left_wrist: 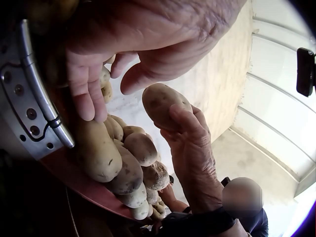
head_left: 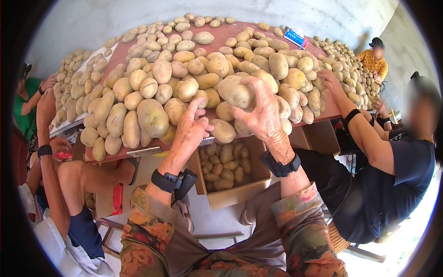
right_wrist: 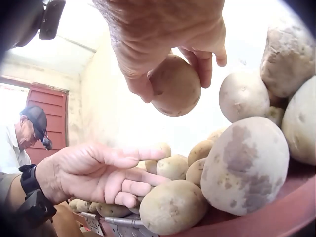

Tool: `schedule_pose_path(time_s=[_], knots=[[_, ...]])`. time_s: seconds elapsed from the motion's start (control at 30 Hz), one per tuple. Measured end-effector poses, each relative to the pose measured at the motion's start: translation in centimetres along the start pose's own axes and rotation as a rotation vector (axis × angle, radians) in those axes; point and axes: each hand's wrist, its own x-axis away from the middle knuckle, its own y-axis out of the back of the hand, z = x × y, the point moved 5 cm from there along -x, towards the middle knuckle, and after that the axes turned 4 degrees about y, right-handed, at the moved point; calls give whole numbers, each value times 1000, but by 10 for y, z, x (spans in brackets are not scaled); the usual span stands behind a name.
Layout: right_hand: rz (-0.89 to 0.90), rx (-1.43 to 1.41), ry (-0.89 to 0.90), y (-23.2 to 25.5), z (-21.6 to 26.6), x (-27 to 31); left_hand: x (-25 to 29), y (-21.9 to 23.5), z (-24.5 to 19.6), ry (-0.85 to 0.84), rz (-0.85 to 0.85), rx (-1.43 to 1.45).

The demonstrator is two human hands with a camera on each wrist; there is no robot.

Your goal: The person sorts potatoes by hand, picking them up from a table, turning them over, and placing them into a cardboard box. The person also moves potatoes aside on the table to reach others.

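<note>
My right hand point(head_left: 264, 114) grips a large pale potato point(head_left: 236, 92) between thumb and fingers, lifted over the front of the pile. In the right wrist view the held potato point(right_wrist: 176, 86) hangs above the others. My left hand point(head_left: 188, 131) is beside it at the table's front edge, palm turned inward, fingers loosely bent with nothing between them. Its fingertips reach close to a potato point(right_wrist: 174, 207) at the edge. Heaped potatoes point(head_left: 152, 118) lie in front of both hands. The left wrist view shows my left hand point(left_wrist: 148, 44) over the potatoes by the metal hinge point(left_wrist: 44, 89).
Below the table edge, between my knees, stands a cardboard box point(head_left: 240, 196) partly filled with potatoes. A blue and white packet point(head_left: 296, 39) lies at the back of the red table point(head_left: 221, 41). People sit close on both sides, a dark-shirted one point(head_left: 378, 175) at the right.
</note>
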Motion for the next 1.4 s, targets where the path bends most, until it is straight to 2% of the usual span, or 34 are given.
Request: schedule_pose_path(time_s=[0.13, 0.23, 0.43, 0.57, 0.77, 0.87, 1.23, 1.4], knots=[[75, 148, 144, -4, 6, 7, 0, -1, 0, -14, -6, -7], [88, 115, 132, -2, 5, 8, 2, -1, -2, -4, -10, -20], [125, 286, 263, -6, 12, 20, 2, 0, -2, -14, 2, -19], [237, 263, 221, -19, 7, 34, 0, -1, 1, -2, -4, -4], [157, 267, 271, -17, 9, 44, -3, -1, 6, -34, -27, 21], [243, 345, 233, -23, 8, 44, -4, 0, 7, -44, -42, 17], [146, 507, 163, -32, 18, 39, -3, -1, 5, -36, -31, 36], [118, 471, 165, -34, 15, 41, -3, 0, 7, -64, -37, 10]])
